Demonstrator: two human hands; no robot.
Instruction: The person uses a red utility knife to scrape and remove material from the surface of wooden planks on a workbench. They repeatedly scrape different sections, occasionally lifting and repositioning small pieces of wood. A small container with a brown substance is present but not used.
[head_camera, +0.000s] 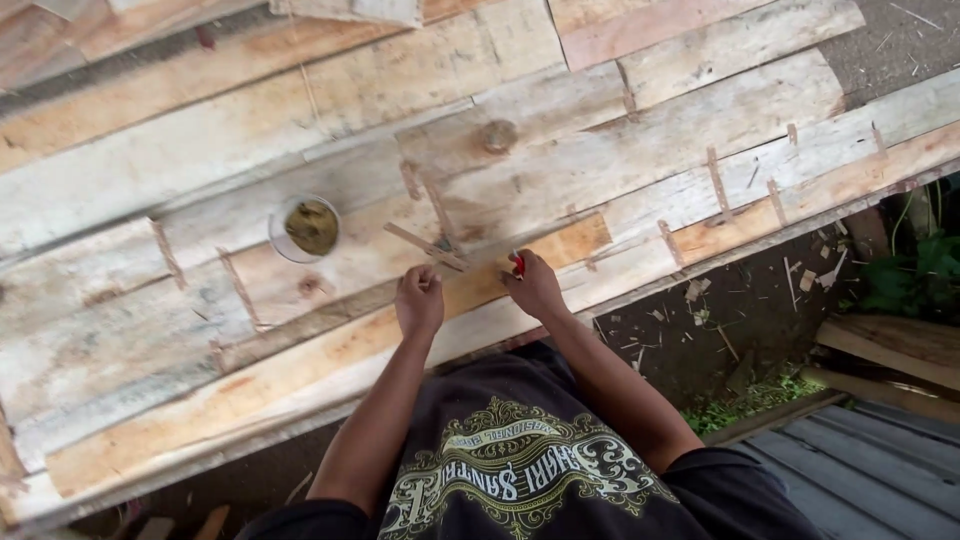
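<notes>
On the near plank of the rough wooden bench (330, 350), both hands sit close together at the middle of my view. I read the left hand (419, 300) as curled into a loose fist, knuckles on the wood; whether anything lies inside it I cannot tell. My right hand (535, 287) is pinched around a small red tool (518, 264), only its tip showing above the fingers, so I cannot say what kind it is. Just beyond the 2 hands, a thin wooden strip (428, 247) lies tilted across the boards, near both but touching neither as far as I can see. Farther left stands a small round tin (305, 228) with dark, greenish stuff inside, well apart from the hands. Short slats lie scattered across the planks.

My judgement: the work in hand is marking or fixing at the strip, with the red tool brought up to the spot. A next move would call for the left hand steadying the strip flat while the right places the tip exactly.
</notes>
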